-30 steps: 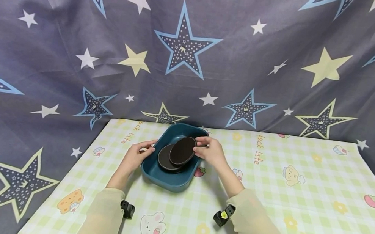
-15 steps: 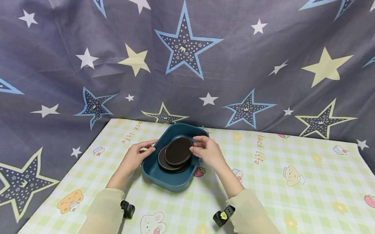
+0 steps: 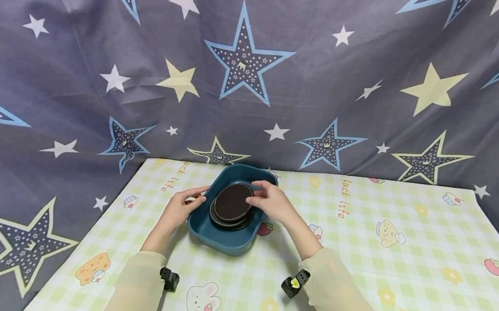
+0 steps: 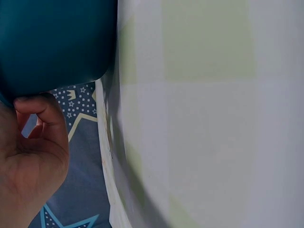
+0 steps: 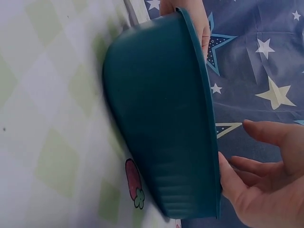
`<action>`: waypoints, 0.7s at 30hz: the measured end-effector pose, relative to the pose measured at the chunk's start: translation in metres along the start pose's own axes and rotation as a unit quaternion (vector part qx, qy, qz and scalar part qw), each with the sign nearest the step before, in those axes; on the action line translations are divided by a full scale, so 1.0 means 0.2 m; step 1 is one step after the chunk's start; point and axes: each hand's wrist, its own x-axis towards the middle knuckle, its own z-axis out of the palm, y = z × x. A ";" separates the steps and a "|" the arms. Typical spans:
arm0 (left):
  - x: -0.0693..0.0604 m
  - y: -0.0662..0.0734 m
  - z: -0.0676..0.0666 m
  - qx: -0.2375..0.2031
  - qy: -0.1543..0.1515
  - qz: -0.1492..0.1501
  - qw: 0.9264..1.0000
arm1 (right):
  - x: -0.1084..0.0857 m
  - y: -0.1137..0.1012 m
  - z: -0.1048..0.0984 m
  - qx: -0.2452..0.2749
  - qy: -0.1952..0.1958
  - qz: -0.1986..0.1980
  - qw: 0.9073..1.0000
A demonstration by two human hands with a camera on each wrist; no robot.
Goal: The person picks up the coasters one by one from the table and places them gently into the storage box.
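A teal plastic bin (image 3: 217,243) with rounded corners stands near the far left of the table. Inside it lie dark brown round coasters (image 3: 233,202), one on top of another, with thin pale lines along their edges. My left hand (image 3: 178,209) holds the bin's left rim between thumb and fingers; the left wrist view shows a curled finger against the bin (image 4: 57,47). Over the right rim, my right hand (image 3: 274,201) has its fingertips at the top coaster's right edge, thumb and fingers spread apart. The bin wall (image 5: 161,104) hides the coasters in the right wrist view.
A green checked cloth (image 3: 354,288) with cartoon prints covers the table. Behind it hangs a dark curtain (image 3: 310,101) with stars, close to the bin's far end. Small black cameras (image 3: 169,279) sit on both wrists.
The top coaster has gone from tilted in my right hand to lying nearly flat on the stack. My right hand has shifted slightly left and loosened; my left hand has stayed put.
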 end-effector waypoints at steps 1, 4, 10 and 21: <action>-0.01 0.02 0.00 0.000 -0.001 -0.003 1.000 | 0.00 0.00 0.00 -0.007 -0.003 -0.001 1.000; -0.02 0.04 0.00 0.006 -0.003 -0.001 1.000 | 0.01 0.00 0.00 -0.025 -0.011 -0.005 1.000; 0.04 -0.08 0.01 -0.003 0.002 0.004 1.000 | 0.02 -0.01 0.01 -0.043 -0.030 -0.011 0.999; 0.09 -0.18 0.03 0.003 0.010 0.008 1.000 | 0.01 0.01 -0.01 -0.006 -0.037 -0.020 0.999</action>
